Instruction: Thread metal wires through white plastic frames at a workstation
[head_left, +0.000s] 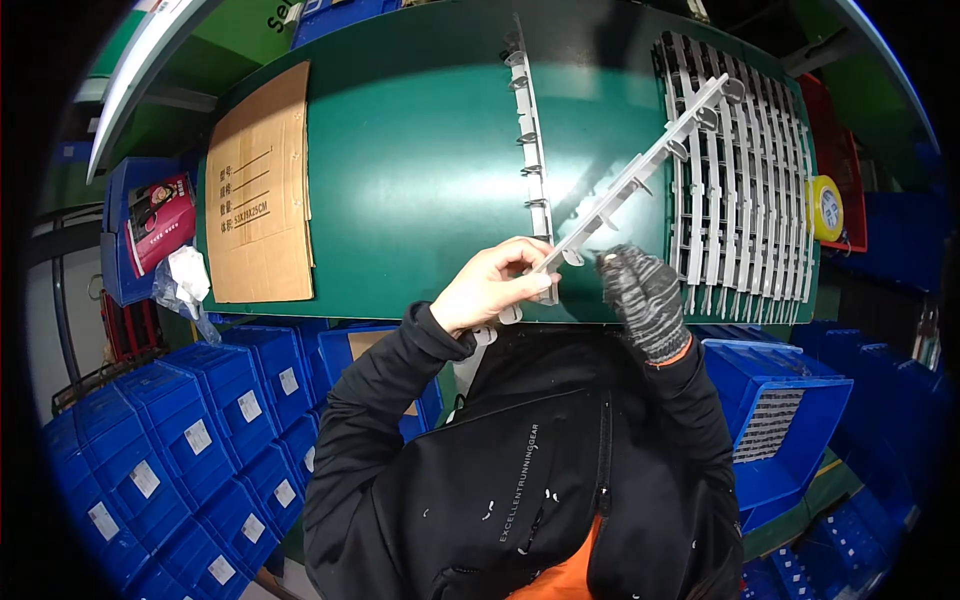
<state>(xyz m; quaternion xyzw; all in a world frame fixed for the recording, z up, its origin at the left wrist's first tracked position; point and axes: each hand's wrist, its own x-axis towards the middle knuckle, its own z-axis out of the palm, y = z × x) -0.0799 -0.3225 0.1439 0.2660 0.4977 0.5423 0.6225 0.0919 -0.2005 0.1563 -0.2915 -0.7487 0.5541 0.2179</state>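
Note:
My bare left hand (497,284) is closed round the lower part of a long light-grey plastic strip (625,192) with rounded tabs along it. The strip slants up to the right above the green table, its far end over a set of similar strips. My right hand (643,298), in a grey-and-black knit glove, is just right of the strip, apart from it. Its fingers are drawn together; whether they hold something small is hidden. A second grey strip (531,150) lies lengthwise on the table beyond my left hand.
Several grey strips (745,190) lie side by side at the table's right, beside a yellow tape roll (826,208). Flat cardboard (260,190) covers the left end of the green table (410,160). Blue crates (190,425) are stacked lower left; another blue crate (775,400) stands lower right.

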